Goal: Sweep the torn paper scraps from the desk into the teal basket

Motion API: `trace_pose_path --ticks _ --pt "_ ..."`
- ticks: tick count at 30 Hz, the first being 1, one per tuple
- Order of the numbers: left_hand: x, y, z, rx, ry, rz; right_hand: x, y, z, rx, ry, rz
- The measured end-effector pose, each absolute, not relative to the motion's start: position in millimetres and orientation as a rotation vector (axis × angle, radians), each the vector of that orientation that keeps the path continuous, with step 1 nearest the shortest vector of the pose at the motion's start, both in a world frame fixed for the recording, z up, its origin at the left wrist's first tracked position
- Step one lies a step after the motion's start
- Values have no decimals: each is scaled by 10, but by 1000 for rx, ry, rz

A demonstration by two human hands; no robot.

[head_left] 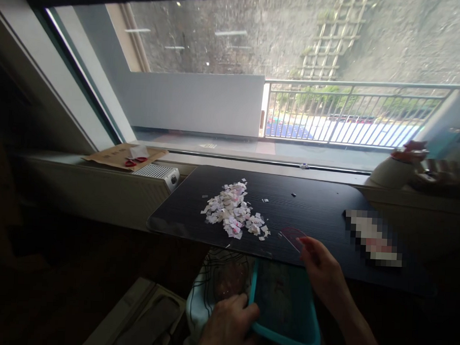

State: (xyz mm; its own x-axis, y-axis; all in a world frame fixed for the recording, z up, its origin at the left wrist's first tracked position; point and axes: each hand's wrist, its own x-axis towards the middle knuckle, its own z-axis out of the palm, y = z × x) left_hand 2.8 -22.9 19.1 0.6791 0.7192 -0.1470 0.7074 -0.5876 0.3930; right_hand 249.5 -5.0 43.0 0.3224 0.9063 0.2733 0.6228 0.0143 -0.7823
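Observation:
My right hand [321, 268] pinches a clear, pinkish half-round protractor [291, 237], held low over the front part of the black table [312, 211]. To its left lies a loose heap of small torn paper scraps [228, 208], mostly white with some pink marks. A turquoise plastic bin [312, 331] is below the table's front edge. My left hand [231, 322] is closed on the left side of its rim. The bin's inside is dark, and its contents cannot be made out.
A pixelated flat object [372, 239] lies on the table's right side. Red-handled scissors [136, 161] rest on brown cardboard [116, 155] on the sill, beside a white radiator [157, 173]. A patterned cloth [202, 293] hangs left of the bin. A large window stands behind the table.

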Motion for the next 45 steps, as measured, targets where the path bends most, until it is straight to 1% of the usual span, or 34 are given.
trace_pose_path --ticks 5,12,20,28,34,39,45 --pt "51 -221 150 2495 1195 106 2599 187 367 -1758 -1269 350" --pt "55 -127 99 2529 1288 145 2527 188 284 -1760 -1198 263" --pt "215 -118 190 2606 1229 208 2540 174 266 -1725 -1231 219" --pt "296 -198 156 2642 1149 190 2519 168 273 -1722 -1296 187" --pt "304 -330 120 2695 1159 35 2551 117 244 -1737 -1334 221" --pt "353 -415 2 2756 1181 53 2421 -45 228 -1609 -1469 253" --pt "322 -463 -126 2828 1167 232 2182 -225 369 -1408 -1695 285"
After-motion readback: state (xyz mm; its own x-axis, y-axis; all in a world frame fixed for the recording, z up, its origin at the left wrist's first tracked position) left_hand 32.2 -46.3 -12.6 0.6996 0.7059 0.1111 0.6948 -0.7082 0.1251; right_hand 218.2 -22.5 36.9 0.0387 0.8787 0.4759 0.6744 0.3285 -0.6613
